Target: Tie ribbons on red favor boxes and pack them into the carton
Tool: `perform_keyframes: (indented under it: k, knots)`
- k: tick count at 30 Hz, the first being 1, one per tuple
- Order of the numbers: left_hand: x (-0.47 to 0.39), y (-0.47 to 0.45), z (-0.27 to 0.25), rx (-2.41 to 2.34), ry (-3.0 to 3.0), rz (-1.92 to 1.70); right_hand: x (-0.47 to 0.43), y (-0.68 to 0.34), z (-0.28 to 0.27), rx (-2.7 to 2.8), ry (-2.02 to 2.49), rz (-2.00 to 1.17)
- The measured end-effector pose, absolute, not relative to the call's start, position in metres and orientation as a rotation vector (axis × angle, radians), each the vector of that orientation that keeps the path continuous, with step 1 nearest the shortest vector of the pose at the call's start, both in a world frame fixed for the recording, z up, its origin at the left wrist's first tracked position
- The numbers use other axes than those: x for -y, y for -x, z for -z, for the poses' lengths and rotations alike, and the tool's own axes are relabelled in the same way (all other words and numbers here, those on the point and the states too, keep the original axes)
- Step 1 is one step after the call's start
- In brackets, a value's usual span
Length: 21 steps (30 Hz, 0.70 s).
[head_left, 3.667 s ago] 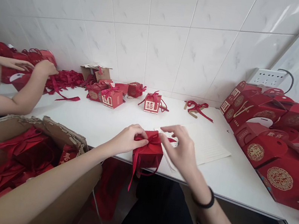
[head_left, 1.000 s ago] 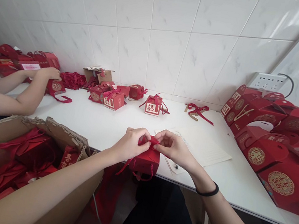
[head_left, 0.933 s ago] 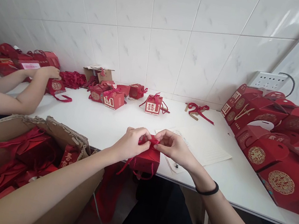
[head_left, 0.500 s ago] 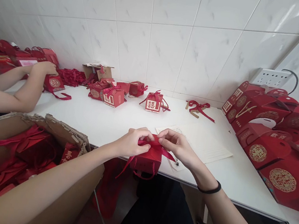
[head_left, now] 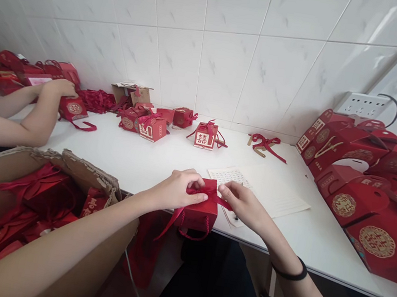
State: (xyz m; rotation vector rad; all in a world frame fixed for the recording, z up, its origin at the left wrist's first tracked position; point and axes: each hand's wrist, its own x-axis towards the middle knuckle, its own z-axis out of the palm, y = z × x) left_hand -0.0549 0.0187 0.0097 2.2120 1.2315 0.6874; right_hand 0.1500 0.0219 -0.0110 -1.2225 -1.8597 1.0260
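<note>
A small red gift box with twisted cord handles sits at the front edge of the white table. Across its top lies a red ribbon, one tail hanging down at the left. My left hand pinches the ribbon over the box top, thumb and fingers closed. On the other side my right hand is closed, its curled fingers at the ribbon's right tail, just off the box. The fingertips' grip is partly hidden.
An open cardboard carton of red boxes stands at left. Several small finished boxes and loose ribbons lie further back. Larger red boxes are piled at right. Written sheets lie behind my right hand. A co-worker's arm is at far left.
My right hand has moved right, away from my left hand, drawing apart at the ribbon. My left hand stays on the box top. The view has shifted slightly.
</note>
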Motion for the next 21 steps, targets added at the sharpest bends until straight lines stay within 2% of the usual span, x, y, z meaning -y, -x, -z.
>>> perform_keyframes:
  k: [17,21]
  knots:
    - [-0.022,0.056,-0.009,-1.297,-2.298,-0.673,0.022,-0.152,0.012,1.879,1.269,-1.136]
    - [-0.021,0.061,-0.013,-1.249,-2.278,-0.722,0.003,-0.158,0.006,1.783,1.286,-0.969]
